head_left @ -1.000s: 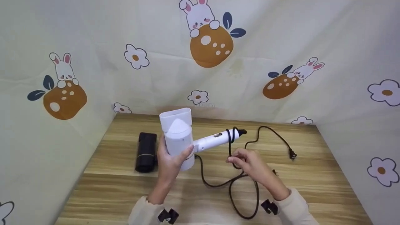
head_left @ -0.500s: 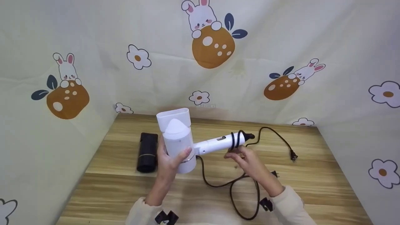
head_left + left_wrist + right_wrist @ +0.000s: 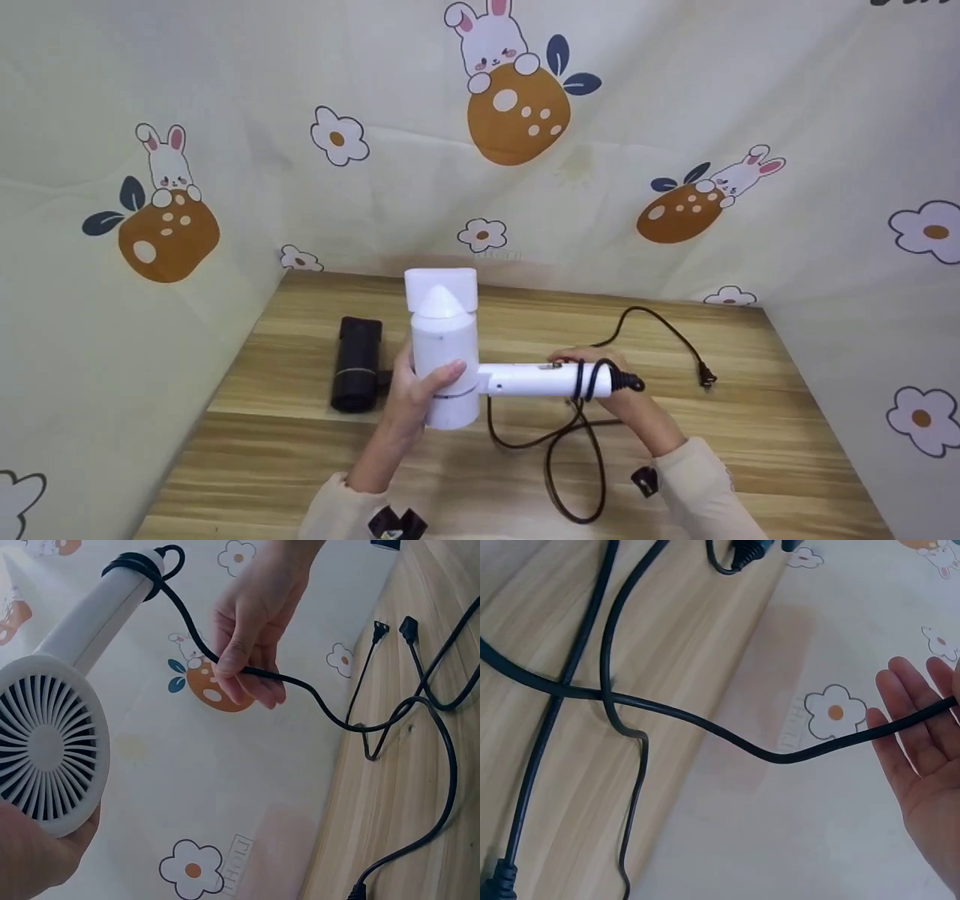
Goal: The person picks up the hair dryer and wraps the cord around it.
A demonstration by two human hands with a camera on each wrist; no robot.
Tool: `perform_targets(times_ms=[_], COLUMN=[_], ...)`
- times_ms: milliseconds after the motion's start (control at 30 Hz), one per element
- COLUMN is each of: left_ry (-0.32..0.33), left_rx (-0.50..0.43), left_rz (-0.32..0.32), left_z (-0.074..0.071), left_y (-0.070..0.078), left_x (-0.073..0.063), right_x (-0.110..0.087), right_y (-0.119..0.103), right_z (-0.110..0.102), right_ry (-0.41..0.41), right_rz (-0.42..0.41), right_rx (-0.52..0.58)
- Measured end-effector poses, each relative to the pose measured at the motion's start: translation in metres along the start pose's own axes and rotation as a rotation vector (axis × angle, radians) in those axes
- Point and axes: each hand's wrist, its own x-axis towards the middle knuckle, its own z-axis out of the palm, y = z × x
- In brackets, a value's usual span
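A white hair dryer [image 3: 444,345] is held up over the table, its handle [image 3: 536,379] pointing right. My left hand [image 3: 411,390] grips its body, with the thumb across the front. The round slotted grille [image 3: 45,746] shows in the left wrist view, and a flat nozzle [image 3: 441,291] tops the body. A black cord [image 3: 300,686] winds round the handle's end. Behind the handle, partly hidden by it in the head view, my right hand [image 3: 255,630] pinches the cord between thumb and fingers. In the right wrist view the cord runs across the fingers [image 3: 919,716].
A black cylindrical thing [image 3: 356,367] with a thin tan band lies on the wooden table [image 3: 247,465] at left. Cord loops [image 3: 600,472] lie in front, and a plug [image 3: 706,375] lies at right. A printed curtain [image 3: 390,187] stands behind.
The dryer has moved slightly right and its handle has swung down to nearly level. My right hand has gone from in front of the cord to behind the handle.
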Motion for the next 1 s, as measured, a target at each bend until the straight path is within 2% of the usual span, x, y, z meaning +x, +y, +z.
perform_targets(times_ms=[33,67,100,167,333,400,533,633,867,1000], left_ry=[-0.016,-0.029,-0.042,-0.07,-0.153,-0.176,-0.198,-0.198,-0.111,-0.031], left_rx=[0.01,0.018,0.028,0.042,0.069,0.085,0.136,0.199,0.352,0.501], left_rz=[-0.01,-0.021,-0.033,-0.062,-0.137,-0.158,-0.197,-0.2,-0.152,-0.099], left_z=[0.0,-0.001,-0.001,-0.002,-0.005,-0.006,-0.008,-0.008,-0.004,-0.002], left_y=[0.0,-0.001,-0.001,-0.003,-0.007,-0.008,-0.009,-0.009,-0.017,-0.02], left_x=[0.0,0.0,0.0,0.001,0.004,0.005,0.005,0.005,0.007,0.01], right_x=[0.002,0.004,0.004,0.005,0.004,0.004,0.004,0.003,0.004,0.008], right_y=[0.0,0.0,0.001,0.002,0.002,0.0,-0.005,-0.008,-0.019,-0.027], right_z=[-0.002,-0.003,-0.005,-0.008,-0.014,-0.016,-0.021,-0.024,-0.028,-0.031], right_ry=[-0.019,0.017,0.027,0.046,0.093,0.082,0.06,0.058,0.057,0.059], right_rz=[0.027,0.094,0.127,0.132,0.043,0.049,0.034,0.024,-0.002,0.0], right_rx=[0.072,0.257,0.328,0.377,0.211,0.192,0.155,0.111,-0.075,-0.164])
